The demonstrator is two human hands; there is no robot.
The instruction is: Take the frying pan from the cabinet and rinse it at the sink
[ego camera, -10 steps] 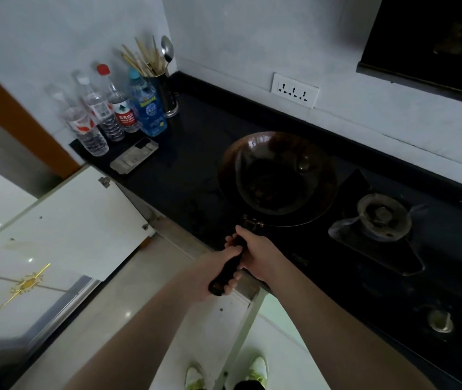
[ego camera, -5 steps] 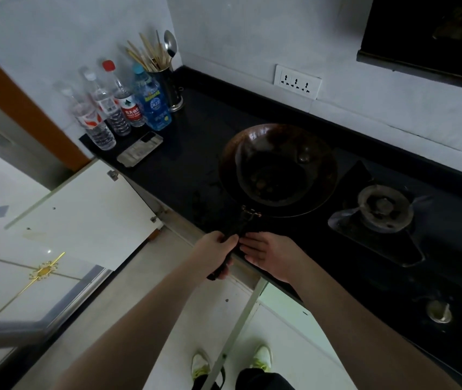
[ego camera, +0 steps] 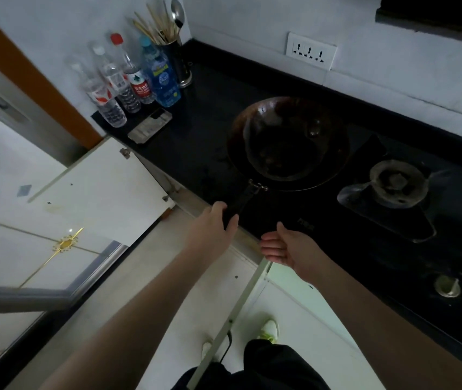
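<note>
A dark round frying pan (ego camera: 288, 142) rests on the black countertop (ego camera: 204, 128), its black handle (ego camera: 241, 201) pointing toward me. My left hand (ego camera: 213, 223) is wrapped around the near end of that handle. My right hand (ego camera: 283, 246) hovers just right of the handle, palm turned left, fingers loosely apart, holding nothing. Below the counter a white cabinet door (ego camera: 100, 190) stands swung open to the left. No sink is in view.
Several plastic water bottles (ego camera: 128, 80), a utensil holder with chopsticks and a spoon (ego camera: 173, 52) and a phone (ego camera: 151, 125) sit at the counter's far left. A gas burner (ego camera: 395, 181) and knob (ego camera: 447, 285) lie right of the pan. A second door edge (ego camera: 232, 319) stands between my arms.
My right hand has let go of the pan handle and drawn back to the right. My left hand stays shut on the handle. The pan has barely moved on the counter.
</note>
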